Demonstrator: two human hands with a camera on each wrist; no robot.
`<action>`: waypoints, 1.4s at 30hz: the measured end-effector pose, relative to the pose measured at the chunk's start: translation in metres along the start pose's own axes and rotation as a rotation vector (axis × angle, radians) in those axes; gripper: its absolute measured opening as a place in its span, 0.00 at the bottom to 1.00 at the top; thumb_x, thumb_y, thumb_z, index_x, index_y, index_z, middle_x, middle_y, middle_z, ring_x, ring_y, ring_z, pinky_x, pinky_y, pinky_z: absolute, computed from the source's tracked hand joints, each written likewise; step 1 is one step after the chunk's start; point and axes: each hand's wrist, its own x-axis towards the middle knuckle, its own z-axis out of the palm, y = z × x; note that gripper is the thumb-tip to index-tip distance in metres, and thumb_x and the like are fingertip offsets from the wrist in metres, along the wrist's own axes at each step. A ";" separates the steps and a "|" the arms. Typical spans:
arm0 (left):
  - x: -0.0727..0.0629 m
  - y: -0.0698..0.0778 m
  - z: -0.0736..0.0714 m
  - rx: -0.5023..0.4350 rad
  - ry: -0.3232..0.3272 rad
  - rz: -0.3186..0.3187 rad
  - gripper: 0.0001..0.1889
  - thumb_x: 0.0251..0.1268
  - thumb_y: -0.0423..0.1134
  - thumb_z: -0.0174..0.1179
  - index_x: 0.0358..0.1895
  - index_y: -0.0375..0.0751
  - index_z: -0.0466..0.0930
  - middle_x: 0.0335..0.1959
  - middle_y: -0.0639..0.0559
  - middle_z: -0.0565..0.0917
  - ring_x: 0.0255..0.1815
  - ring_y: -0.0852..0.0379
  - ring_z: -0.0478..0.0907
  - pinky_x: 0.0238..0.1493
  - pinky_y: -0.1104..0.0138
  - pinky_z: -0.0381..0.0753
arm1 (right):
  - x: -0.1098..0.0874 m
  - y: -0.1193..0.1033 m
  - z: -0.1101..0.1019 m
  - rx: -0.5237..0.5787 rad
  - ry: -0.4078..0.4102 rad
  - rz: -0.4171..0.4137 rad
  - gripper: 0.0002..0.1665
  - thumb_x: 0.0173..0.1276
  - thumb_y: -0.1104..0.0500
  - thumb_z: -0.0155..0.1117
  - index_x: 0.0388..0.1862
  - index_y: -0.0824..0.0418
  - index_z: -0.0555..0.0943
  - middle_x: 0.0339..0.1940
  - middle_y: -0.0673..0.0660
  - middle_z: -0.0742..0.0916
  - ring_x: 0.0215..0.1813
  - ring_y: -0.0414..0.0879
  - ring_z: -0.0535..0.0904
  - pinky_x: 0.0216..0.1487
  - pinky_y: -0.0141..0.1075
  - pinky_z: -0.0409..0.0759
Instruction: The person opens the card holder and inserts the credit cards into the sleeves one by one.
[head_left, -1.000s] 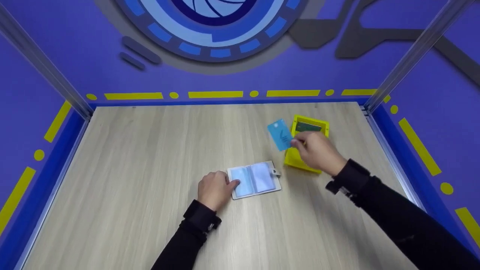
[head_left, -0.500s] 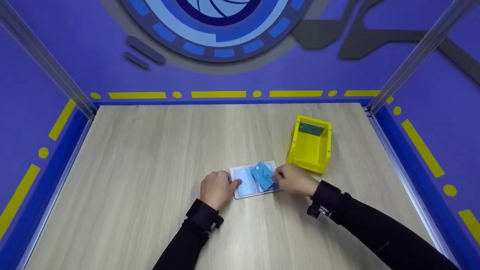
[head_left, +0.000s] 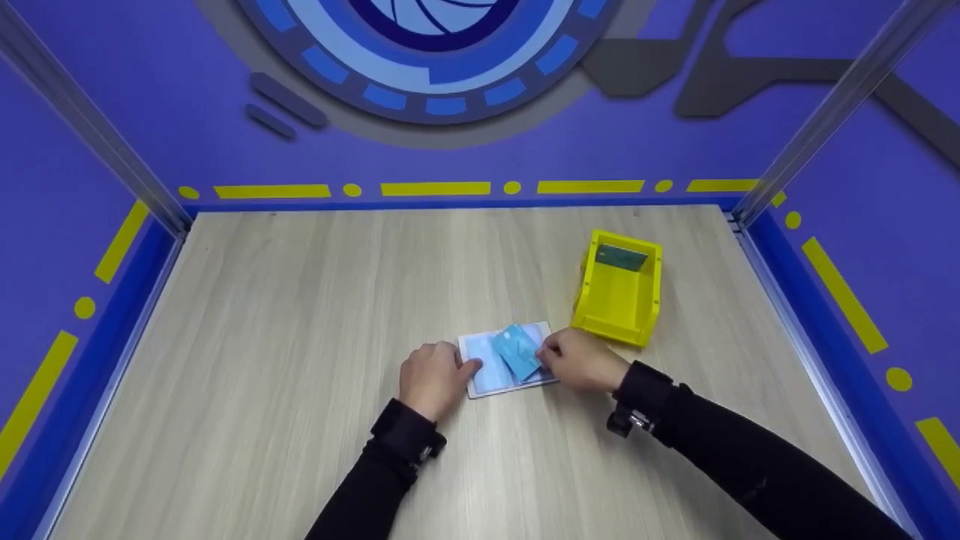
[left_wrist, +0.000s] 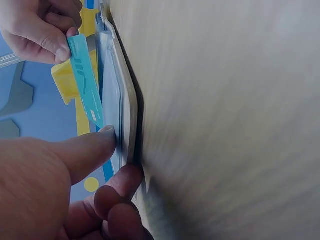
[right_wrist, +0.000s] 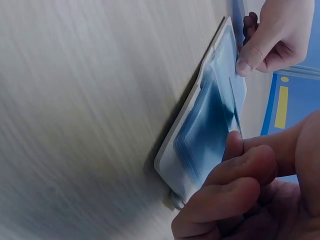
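Observation:
A card holder [head_left: 486, 373] with clear plastic sleeves lies spread open on the table. My left hand [head_left: 435, 381] pinches its left edge, thumb on top of the sleeve and fingers at the edge, as the left wrist view shows. My right hand [head_left: 583, 360] pinches a light blue card [left_wrist: 85, 80] by one end, between thumb and fingers. The card is tilted over the middle of the holder, its far end close to the left-hand sleeve. Whether the card touches the sleeve I cannot tell. In the right wrist view the card appears nearly edge-on.
Behind my right hand stands a yellow bin [head_left: 616, 300] with a dark green card [head_left: 621, 257] leaning against its far wall. Blue panels [head_left: 420, 161] border the wooden table [head_left: 315, 300] at the back and both sides.
My right hand has brought the blue card from beside the yellow bin down to the card holder, then shifted slightly left. The left hand has kept its grip on the holder.

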 end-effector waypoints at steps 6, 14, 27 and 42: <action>0.000 0.001 0.000 0.000 -0.009 0.013 0.23 0.70 0.55 0.76 0.21 0.46 0.82 0.20 0.56 0.80 0.22 0.58 0.73 0.25 0.64 0.68 | 0.003 -0.006 0.003 -0.042 0.005 -0.027 0.15 0.87 0.51 0.61 0.44 0.58 0.89 0.30 0.52 0.80 0.35 0.47 0.76 0.39 0.39 0.71; 0.000 0.002 -0.002 0.016 -0.025 0.005 0.21 0.70 0.55 0.76 0.24 0.45 0.85 0.23 0.54 0.84 0.23 0.57 0.75 0.27 0.63 0.71 | 0.005 -0.015 0.012 -0.122 0.020 -0.041 0.17 0.86 0.53 0.63 0.58 0.62 0.91 0.37 0.51 0.87 0.41 0.47 0.79 0.47 0.40 0.77; -0.002 0.002 0.001 0.017 -0.010 0.018 0.22 0.70 0.53 0.76 0.22 0.46 0.82 0.21 0.55 0.82 0.21 0.58 0.73 0.25 0.63 0.68 | 0.007 -0.026 0.025 -0.148 -0.008 -0.088 0.14 0.85 0.53 0.64 0.43 0.59 0.90 0.29 0.50 0.82 0.34 0.46 0.76 0.40 0.40 0.74; -0.003 0.002 0.001 0.037 0.013 0.044 0.22 0.72 0.53 0.74 0.23 0.46 0.81 0.21 0.55 0.81 0.22 0.58 0.72 0.26 0.63 0.69 | 0.009 -0.038 0.038 -0.309 -0.035 -0.187 0.20 0.90 0.54 0.53 0.43 0.64 0.85 0.28 0.54 0.77 0.34 0.51 0.73 0.42 0.46 0.74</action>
